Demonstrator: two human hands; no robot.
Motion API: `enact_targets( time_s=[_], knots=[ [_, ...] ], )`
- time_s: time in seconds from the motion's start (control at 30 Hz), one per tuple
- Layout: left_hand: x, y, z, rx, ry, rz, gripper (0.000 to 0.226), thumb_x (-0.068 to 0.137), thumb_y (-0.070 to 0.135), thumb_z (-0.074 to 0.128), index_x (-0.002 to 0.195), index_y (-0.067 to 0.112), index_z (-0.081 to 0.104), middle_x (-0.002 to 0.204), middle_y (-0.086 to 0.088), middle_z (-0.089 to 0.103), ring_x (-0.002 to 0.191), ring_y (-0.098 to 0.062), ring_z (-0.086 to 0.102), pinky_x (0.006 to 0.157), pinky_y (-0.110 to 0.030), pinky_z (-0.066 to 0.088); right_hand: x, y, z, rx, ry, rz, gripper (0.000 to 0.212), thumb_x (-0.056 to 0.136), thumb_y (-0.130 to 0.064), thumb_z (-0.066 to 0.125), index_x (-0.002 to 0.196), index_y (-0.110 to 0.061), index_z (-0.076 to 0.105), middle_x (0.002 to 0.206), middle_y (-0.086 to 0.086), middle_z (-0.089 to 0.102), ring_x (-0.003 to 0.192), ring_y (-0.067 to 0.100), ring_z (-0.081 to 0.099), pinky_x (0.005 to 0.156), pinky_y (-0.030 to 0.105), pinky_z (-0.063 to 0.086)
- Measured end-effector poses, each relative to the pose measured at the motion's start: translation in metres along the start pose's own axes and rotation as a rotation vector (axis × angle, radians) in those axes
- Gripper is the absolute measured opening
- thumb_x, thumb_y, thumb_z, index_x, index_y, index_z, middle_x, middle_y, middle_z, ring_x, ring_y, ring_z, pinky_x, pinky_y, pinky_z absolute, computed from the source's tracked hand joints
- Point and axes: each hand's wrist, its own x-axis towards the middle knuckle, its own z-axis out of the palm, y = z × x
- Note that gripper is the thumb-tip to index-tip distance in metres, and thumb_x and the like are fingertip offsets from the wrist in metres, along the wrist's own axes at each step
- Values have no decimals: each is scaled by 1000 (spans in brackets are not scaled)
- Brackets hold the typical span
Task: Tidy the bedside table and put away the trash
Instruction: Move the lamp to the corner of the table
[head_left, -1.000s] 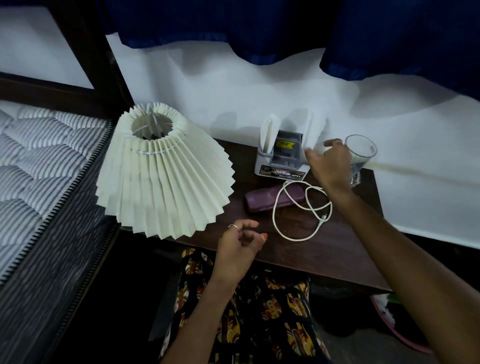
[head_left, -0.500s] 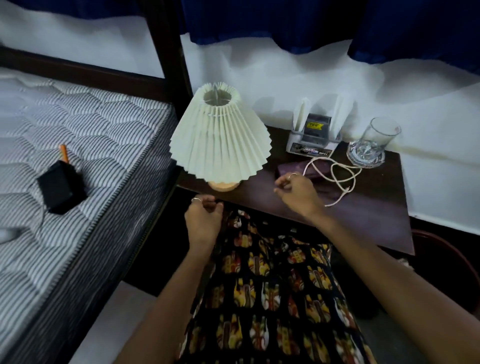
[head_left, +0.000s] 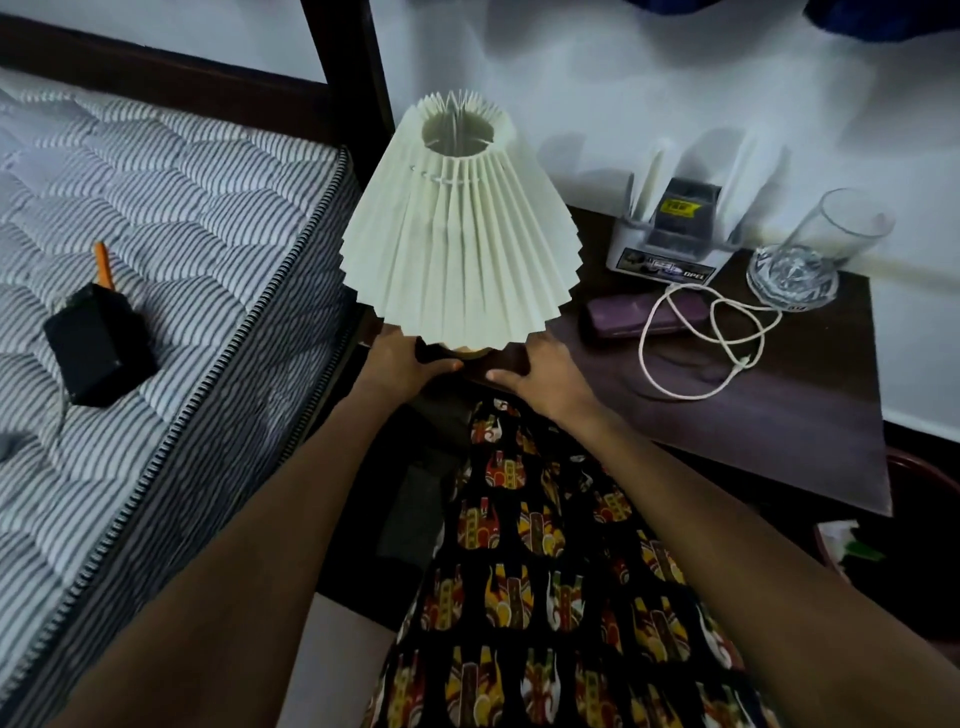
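Now both hands are steadying the pleated lamp (head_left: 457, 228) at the counter's (head_left: 810, 415) near-left corner.
Left hand (head_left: 400, 364) and right hand (head_left: 540, 376) are reaching underneath; finger grip hidden, cannot tell. Rightward, purple case (head_left: 623, 319), white cable (head_left: 696, 338) and glass (head_left: 810, 254) are probably awaiting tidying next.

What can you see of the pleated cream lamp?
The pleated cream lamp has a cone-shaped, paper-like folded shade with an open top ring; beneath it only a sliver of tan base shows. It stands upright at the left front corner of the dark wooden bedside table. The left hand and right hand reach under the shade on either side of the base; actual contact is hidden.
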Motion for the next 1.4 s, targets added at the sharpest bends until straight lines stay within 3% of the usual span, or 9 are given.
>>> enact_targets(
  time_s=[0.17,0.23,0.3,0.4,0.5,0.63,0.77,1.03,1.4],
  knots=[
    [14,-13,10,38,-71,-59,42,90,30,60,117,-2,60,118,-20,61,119,-34,51,95,-31,36,19,1,19,11,-15,78,41,85,-35,67,96,4,65,99,9,60,95,25,63,85,29,49],
    [16,-19,14,80,-77,-115,44,93,36,53,108,-5,63,112,-24,62,110,-39,55,89,-36,39,23,0,23,50,22,93,40,85,-33,66,100,4,64,106,13,61,97,29,62,89,39,51],
    [20,-22,20,43,-11,-38,38,88,28,63,107,-4,63,109,-23,65,106,-36,58,87,-33,41,26,0,25,68,69,92,39,87,-28,64,106,6,62,114,17,58,101,32,59,92,44,49],
    [27,-15,23,-21,79,64,37,80,16,73,109,-5,63,108,-22,67,107,-35,59,90,-32,42,35,2,26,55,93,118,38,91,-26,59,104,9,62,111,18,56,100,32,58,89,35,48],
    [43,-9,25,-20,99,97,41,80,22,73,111,-4,63,110,-20,66,109,-33,58,93,-34,43,45,4,24,36,121,133,36,94,-23,55,99,13,62,106,23,59,99,33,59,76,26,39],
    [64,1,31,55,121,159,39,82,30,70,100,-4,68,98,-20,70,97,-33,63,91,-39,45,65,8,23,73,188,91,27,94,-16,54,100,8,63,113,21,58,102,32,58,86,26,40],
    [90,11,35,51,116,141,40,82,31,70,105,-1,66,103,-19,68,100,-33,61,93,-45,46,84,9,16,37,227,67,21,95,-7,49,101,10,61,121,24,49,108,33,51,81,15,29],
    [130,27,39,19,142,124,35,82,26,71,106,0,66,108,-17,66,100,-30,62,81,-31,47,125,12,11,53,307,36,19,92,3,47,106,8,59,129,20,47,124,32,34,102,30,33],
    [151,35,47,24,170,84,43,83,30,69,105,-6,59,114,-21,59,106,-36,54,92,-41,43,150,13,2,81,334,69,20,92,4,46,105,4,61,127,16,51,118,33,43,97,31,35]
  ],
)
